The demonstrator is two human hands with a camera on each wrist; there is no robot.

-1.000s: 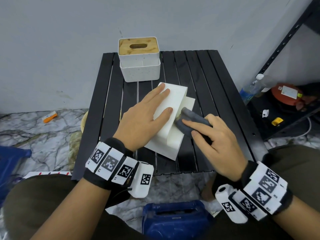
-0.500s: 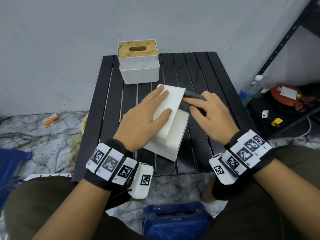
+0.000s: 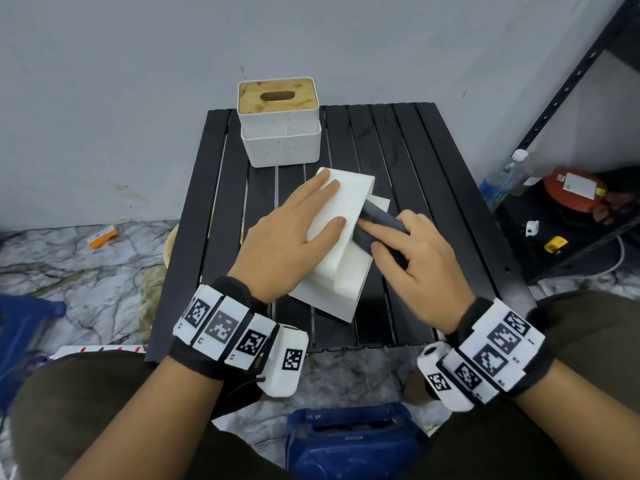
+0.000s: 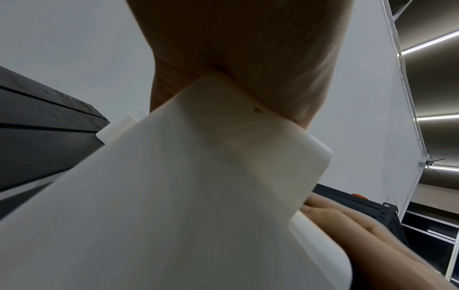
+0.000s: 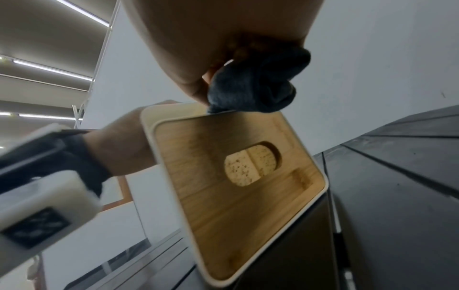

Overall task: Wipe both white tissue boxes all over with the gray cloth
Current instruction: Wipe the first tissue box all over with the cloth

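Right hand [image 3: 415, 261] pinches the bunched cloth [image 3: 379, 221] between thumb and fingers, its wad pressed on the right-facing side of the near box [image 3: 332, 271] at the rim of the wooden lid [image 5: 223, 196]. Likely a bunched hold so the fingertips push the fabric into that edge.

Left hand [image 3: 294, 233] lies flat, fingers straight, on the upturned white face. Judged a brace: the near box is tipped on its side on the table [image 3: 433, 188] and would slide under the strokes otherwise. Palm hides part of that face.

Far box [image 3: 280, 133] stands upright at the table's back edge, lid up, just beyond the near box and apart from both hands.

Nothing obstructs the right hand. Off the table: bottle [image 3: 502, 178] and orange item [image 3: 571, 192] on the shelf at right, blue object [image 3: 349, 441] by the knees.
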